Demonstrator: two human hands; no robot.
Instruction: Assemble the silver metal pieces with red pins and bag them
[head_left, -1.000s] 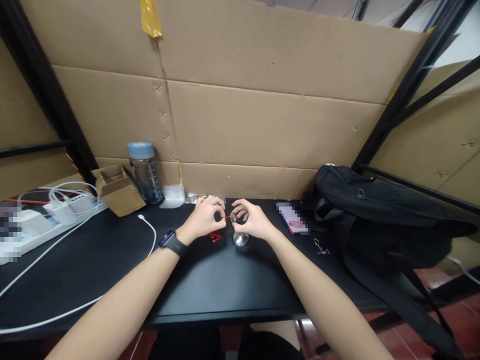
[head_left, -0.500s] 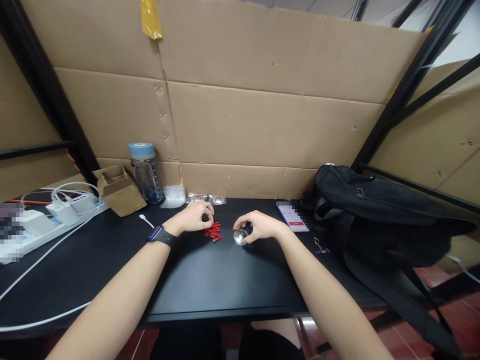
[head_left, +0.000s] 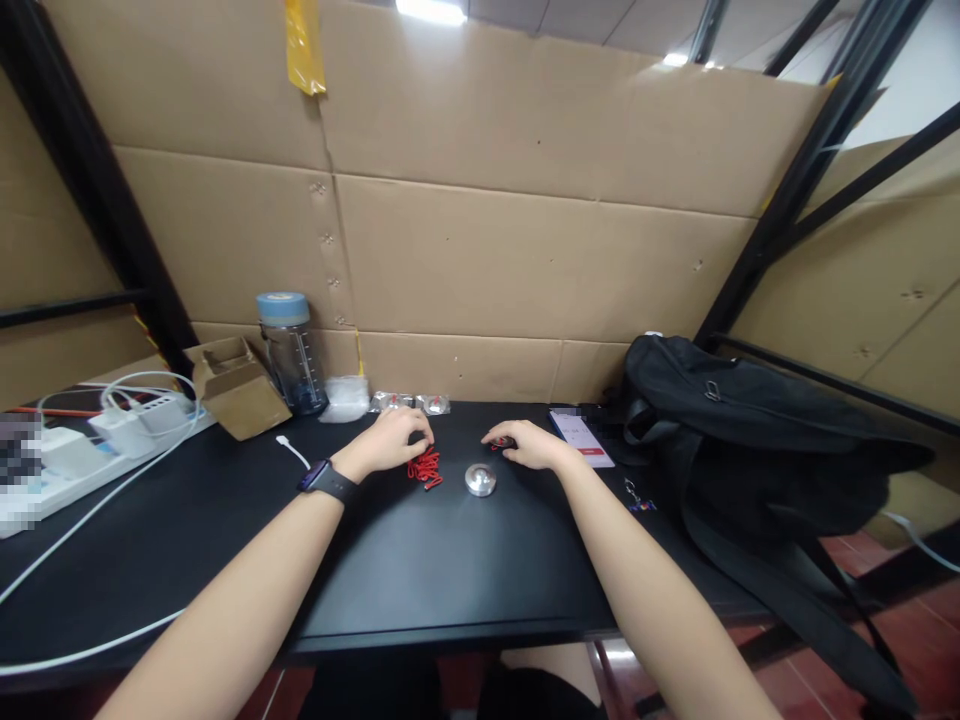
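A small loose bundle of red cord (head_left: 425, 470) lies on the black table. My left hand (head_left: 391, 440), with a dark watch on its wrist, is curved at the cord's upper left edge, a gap showing between thumb and fingers. A round, shiny metal disc-like piece (head_left: 481, 480) rests on the table right of the cord, touched by neither hand. Just beyond it, my right hand (head_left: 531, 445) has thumb and fingers closed around a small dark and red object (head_left: 501, 443), partly hidden and too small to name.
Two clear packets (head_left: 433, 404) lie along the cardboard wall, near a blue-lidded bottle (head_left: 289, 350) and an opened carton (head_left: 238, 390). A phone (head_left: 586, 440), a keychain (head_left: 639, 497) and a black bag (head_left: 750, 420) are at right. A power strip (head_left: 67, 465) with white cables occupies the left.
My right hand has let go of the metal piece and moved slightly away and to the right, onto the small dark and red object. My left hand stays by the cord.
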